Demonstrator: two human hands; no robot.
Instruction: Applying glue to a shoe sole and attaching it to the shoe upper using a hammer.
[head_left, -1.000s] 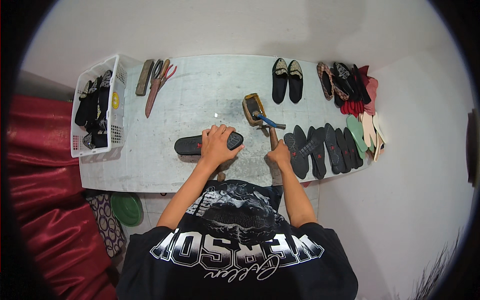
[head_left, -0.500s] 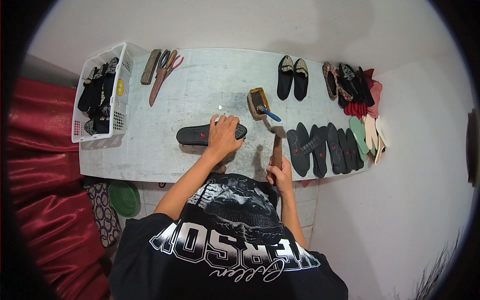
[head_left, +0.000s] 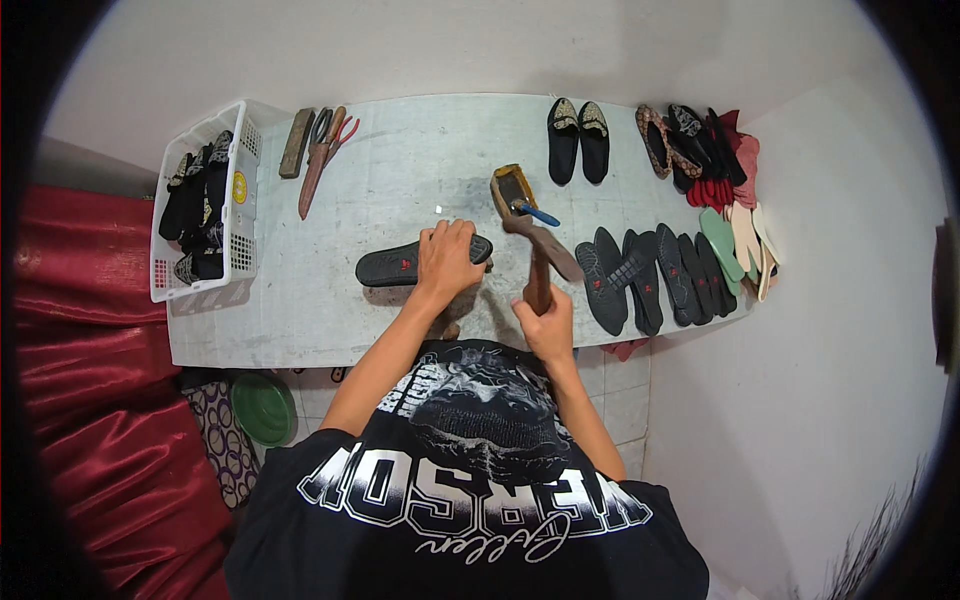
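Note:
A black shoe (head_left: 388,265) lies sole up above the middle of the table, with a small red mark on its sole. My left hand (head_left: 447,262) is wrapped over one end of it. In my right hand (head_left: 547,322) is a hammer (head_left: 540,250), gripped by its brown wooden handle with the head up. The hammer is to the right of the shoe, apart from it. Beyond the hammer head stands a small open tub (head_left: 507,188) with yellowish edges, and a blue-handled brush (head_left: 536,211) rests in it.
Several black soles (head_left: 600,290) lie at the right, beside green and cream insoles (head_left: 720,245). A pair of patterned shoes (head_left: 563,140) stands at the back, more shoes (head_left: 690,140) farther right. A block (head_left: 297,143), sheathed knife (head_left: 313,180) and red pliers (head_left: 344,133) lie near a white basket (head_left: 243,215) of shoes.
The hammer in my right hand has been raised and its head has turned, showing more broadly now. My left hand stays on the shoe. The whole view has shifted slightly.

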